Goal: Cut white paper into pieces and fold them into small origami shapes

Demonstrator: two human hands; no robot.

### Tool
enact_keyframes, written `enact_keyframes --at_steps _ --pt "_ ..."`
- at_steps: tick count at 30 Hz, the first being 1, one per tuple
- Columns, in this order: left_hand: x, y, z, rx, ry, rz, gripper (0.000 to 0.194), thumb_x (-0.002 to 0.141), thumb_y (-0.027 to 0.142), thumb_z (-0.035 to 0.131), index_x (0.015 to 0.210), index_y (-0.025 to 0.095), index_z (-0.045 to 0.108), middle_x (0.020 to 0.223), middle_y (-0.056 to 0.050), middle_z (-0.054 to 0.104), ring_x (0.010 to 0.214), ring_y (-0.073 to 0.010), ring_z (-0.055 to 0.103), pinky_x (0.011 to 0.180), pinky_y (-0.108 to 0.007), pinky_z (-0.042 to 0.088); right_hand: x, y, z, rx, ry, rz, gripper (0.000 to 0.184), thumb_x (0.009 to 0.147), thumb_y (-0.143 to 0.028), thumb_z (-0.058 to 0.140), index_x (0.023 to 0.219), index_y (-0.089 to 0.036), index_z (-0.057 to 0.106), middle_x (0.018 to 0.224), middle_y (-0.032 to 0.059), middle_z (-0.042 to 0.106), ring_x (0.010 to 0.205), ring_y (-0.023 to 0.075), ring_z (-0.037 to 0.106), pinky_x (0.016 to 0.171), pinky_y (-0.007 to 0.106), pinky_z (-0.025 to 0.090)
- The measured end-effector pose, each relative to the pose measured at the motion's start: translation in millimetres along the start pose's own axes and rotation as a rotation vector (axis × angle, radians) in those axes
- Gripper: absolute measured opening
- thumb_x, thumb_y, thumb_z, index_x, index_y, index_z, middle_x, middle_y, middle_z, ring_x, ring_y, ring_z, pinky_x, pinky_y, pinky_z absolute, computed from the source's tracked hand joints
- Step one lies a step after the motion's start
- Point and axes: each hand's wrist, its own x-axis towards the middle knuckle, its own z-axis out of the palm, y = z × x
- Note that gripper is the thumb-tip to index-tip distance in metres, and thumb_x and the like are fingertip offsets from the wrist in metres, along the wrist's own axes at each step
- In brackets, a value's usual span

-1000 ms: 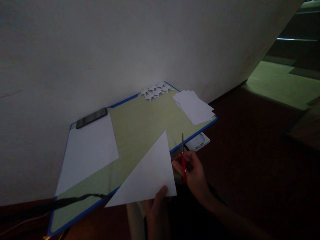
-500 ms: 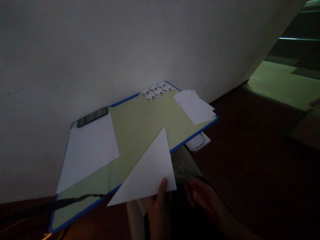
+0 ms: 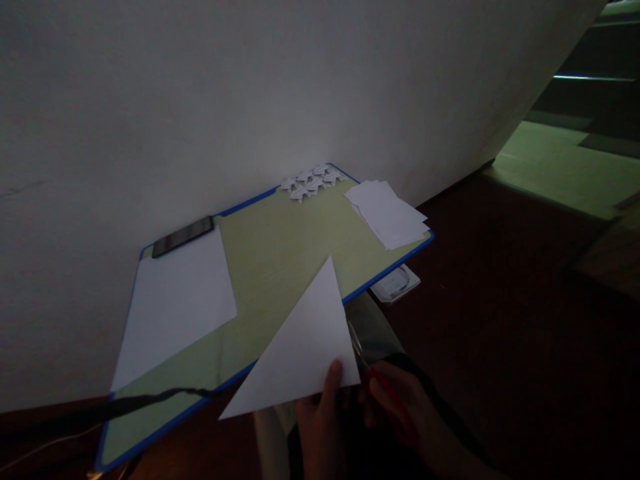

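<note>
My left hand [image 3: 320, 417] pinches the lower right corner of a white paper folded into a triangle [image 3: 300, 350], thumb on top, holding it above the near edge of a small green table with a blue rim [image 3: 280, 247]. My right hand [image 3: 403, 403] grips red-handled scissors [image 3: 373, 377]. Their blades lie against the triangle's right edge, near my left thumb.
On the table lie a white sheet [image 3: 177, 303] at the left, a dark phone [image 3: 183, 235] by the wall, several small folded paper shapes [image 3: 313, 180] at the back, and a stack of paper slips [image 3: 387, 213] at the right. A black strap [image 3: 135, 402] crosses the near corner. A clear tray [image 3: 395, 283] sits below the table's edge.
My right hand dropped from beside the triangle's right edge, where the scissors pointed up, and has brought the blades to that edge near the lower corner. The triangle shifted slightly.
</note>
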Motion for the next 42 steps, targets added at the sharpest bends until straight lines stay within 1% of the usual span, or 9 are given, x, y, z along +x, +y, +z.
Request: enact_keyframes --at_steps 3,7,12,17,20,25,31,39,42 --pt "2 -4 1.2 -0.020 -0.051 -0.066 0.052 0.062 0.057 0.093 0.067 0.014 0.066 0.053 -0.003 0.063 0.044 -0.0168 0.058 0.043 -0.027 0.046 3 -1 5 0.025 0.018 -0.013 0.054 0.080 -0.069 0.079 0.085 -0.016 0.075 0.076 0.0041 0.071 0.066 0.0147 0.065 0.065 0.026 0.050" --pt "2 -5 3.4 -0.064 -0.043 -0.054 0.049 0.063 0.053 0.093 0.075 0.013 0.068 0.055 -0.002 0.065 0.045 -0.0171 0.060 0.046 -0.027 0.049 10 -1 9 0.041 0.037 -0.054 0.055 0.076 -0.071 0.081 0.085 -0.017 0.076 0.072 0.0024 0.070 0.066 0.0154 0.064 0.065 0.026 0.052" --pt "-1 0 4.5 -0.018 0.064 -0.003 0.055 0.061 0.044 0.095 0.100 0.011 0.076 0.089 -0.012 0.081 0.071 -0.0249 0.076 0.061 -0.030 0.060 19 3 10 0.034 0.123 -0.075 0.052 0.068 -0.067 0.089 0.083 -0.018 0.076 0.072 0.0009 0.069 0.067 0.0148 0.063 0.064 0.024 0.052" --pt "0 -3 3.4 0.059 0.088 0.030 0.052 0.061 0.045 0.094 0.097 0.011 0.079 0.093 -0.015 0.082 0.082 -0.0292 0.078 0.069 -0.033 0.063 21 7 7 0.031 0.199 -0.111 0.049 0.067 -0.063 0.091 0.082 -0.019 0.077 0.075 0.0016 0.071 0.070 0.0159 0.064 0.073 0.027 0.056" --pt "1 -8 2.1 0.079 0.041 0.002 0.057 0.060 0.050 0.094 0.098 0.009 0.080 0.089 -0.015 0.082 0.081 -0.0299 0.078 0.069 -0.034 0.063 21 6 7 0.011 0.194 -0.115 0.051 0.071 -0.068 0.086 0.082 -0.019 0.076 0.073 0.0022 0.069 0.069 0.0160 0.062 0.072 0.028 0.055" --pt "2 -11 0.0 0.081 -0.001 0.018 0.059 0.062 0.053 0.093 0.100 0.010 0.082 0.099 -0.017 0.083 0.093 -0.0325 0.079 0.080 -0.037 0.063 21 1 7 -0.086 0.210 -0.134 0.055 0.071 -0.071 0.084 0.075 -0.018 0.072 0.072 0.0030 0.067 0.068 0.0168 0.061 0.068 0.028 0.053" --pt "0 -8 -0.6 0.094 -0.024 0.024 0.061 0.062 0.051 0.094 0.104 0.008 0.082 0.103 -0.019 0.083 0.101 -0.0367 0.078 0.089 -0.042 0.063 20 5 5 -0.073 0.236 -0.132 0.057 0.071 -0.072 0.083 0.084 -0.018 0.075 0.080 0.0055 0.072 0.074 0.0193 0.065 0.073 0.030 0.055" --pt "2 -11 -0.1 0.095 -0.024 0.048 0.060 0.065 0.051 0.093 0.109 0.011 0.081 0.112 -0.017 0.082 0.107 -0.0336 0.077 0.094 -0.040 0.061 18 5 6 -0.040 0.229 -0.124 0.055 0.073 -0.071 0.083 0.086 -0.018 0.073 0.080 0.0045 0.071 0.073 0.0186 0.065 0.071 0.028 0.055" --pt "1 -9 1.8 0.080 -0.028 0.043 0.059 0.063 0.050 0.094 0.106 0.012 0.081 0.112 -0.017 0.082 0.105 -0.0341 0.078 0.092 -0.040 0.062 18 2 7 -0.066 0.234 -0.131 0.056 0.073 -0.073 0.081 0.083 -0.018 0.072 0.078 0.0043 0.071 0.073 0.0181 0.065 0.069 0.027 0.054"
